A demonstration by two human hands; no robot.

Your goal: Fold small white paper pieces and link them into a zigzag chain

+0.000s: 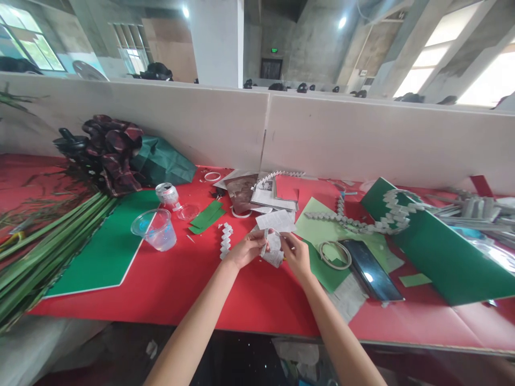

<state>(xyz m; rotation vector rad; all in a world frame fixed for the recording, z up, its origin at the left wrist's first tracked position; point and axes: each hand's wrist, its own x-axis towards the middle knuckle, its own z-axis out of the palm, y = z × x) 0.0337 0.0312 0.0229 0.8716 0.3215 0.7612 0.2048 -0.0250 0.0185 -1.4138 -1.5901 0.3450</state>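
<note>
In front of me, my left hand pinches a narrow folded paper strip that stands upright between thumb and fingers. My right hand is closed at the strip's other side, where a thin end seems to curve over to its fingertips. Printed paper scraps lie beneath both hands. To the left rests a short zigzag chain of folded paper. A longer folded-paper chain stretches across green sheets on the right.
A plastic cup of liquid and a can stand left, near long green leaves. On the right are a phone, a coiled ring and a leaning green board. A white partition runs behind the red table.
</note>
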